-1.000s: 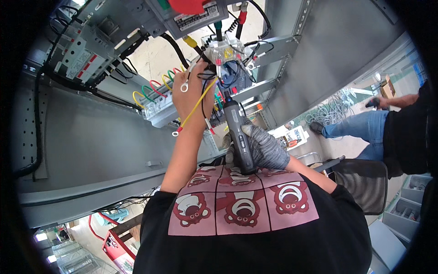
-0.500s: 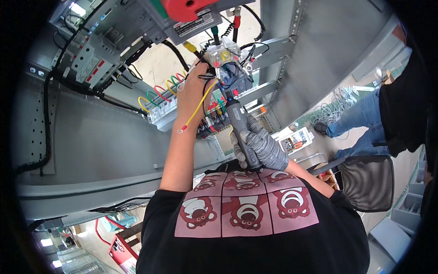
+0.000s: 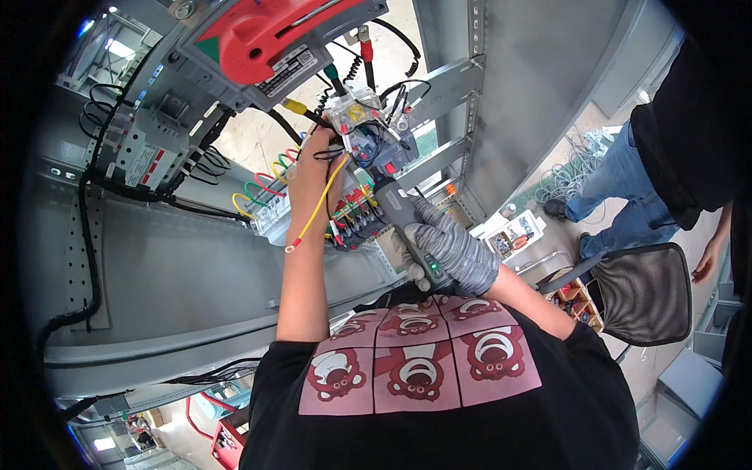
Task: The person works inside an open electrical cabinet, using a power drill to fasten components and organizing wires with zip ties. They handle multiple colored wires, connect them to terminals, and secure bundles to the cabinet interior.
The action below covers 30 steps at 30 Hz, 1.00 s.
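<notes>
The gloved right hand (image 3: 458, 252) wraps around a grey electric screwdriver (image 3: 398, 205), with its tip close to the blue-grey electrical block (image 3: 398, 155). The bare left hand (image 3: 312, 160) is up behind a yellow wire (image 3: 321, 202); I can't tell what its fingers hold. This looks like screwing; the next move needs a steady tool.

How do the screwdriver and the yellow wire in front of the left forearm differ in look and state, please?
The screwdriver is thick and dark grey, while the yellow wire is thin and ends in a ring. The screwdriver sits in the gloved right grip; the wire's ring end hangs free. The screwdriver shows a green light; the wire has none. Both are long and slanted in view.
</notes>
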Motion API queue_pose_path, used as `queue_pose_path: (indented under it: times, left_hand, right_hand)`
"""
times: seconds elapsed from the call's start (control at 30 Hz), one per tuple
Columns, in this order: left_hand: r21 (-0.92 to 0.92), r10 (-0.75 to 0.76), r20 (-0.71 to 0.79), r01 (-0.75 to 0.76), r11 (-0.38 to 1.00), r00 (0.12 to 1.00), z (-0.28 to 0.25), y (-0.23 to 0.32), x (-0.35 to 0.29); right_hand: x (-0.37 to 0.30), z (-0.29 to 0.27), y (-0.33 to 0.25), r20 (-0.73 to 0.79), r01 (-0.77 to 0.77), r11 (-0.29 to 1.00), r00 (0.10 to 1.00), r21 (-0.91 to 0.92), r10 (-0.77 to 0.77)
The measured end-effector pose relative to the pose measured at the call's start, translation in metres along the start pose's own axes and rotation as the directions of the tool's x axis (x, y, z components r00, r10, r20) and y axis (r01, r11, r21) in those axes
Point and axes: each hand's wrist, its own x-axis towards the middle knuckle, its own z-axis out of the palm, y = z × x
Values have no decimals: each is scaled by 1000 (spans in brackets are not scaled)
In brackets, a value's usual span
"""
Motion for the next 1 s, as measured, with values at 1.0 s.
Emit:
queue_pose_path:
  times: [1.0]
  left_hand:
    - [45,-61,-156,69,997,986,12,15,3]
  right_hand:
    - [5,-15,-17,-8,-100,983,995,-152,100]
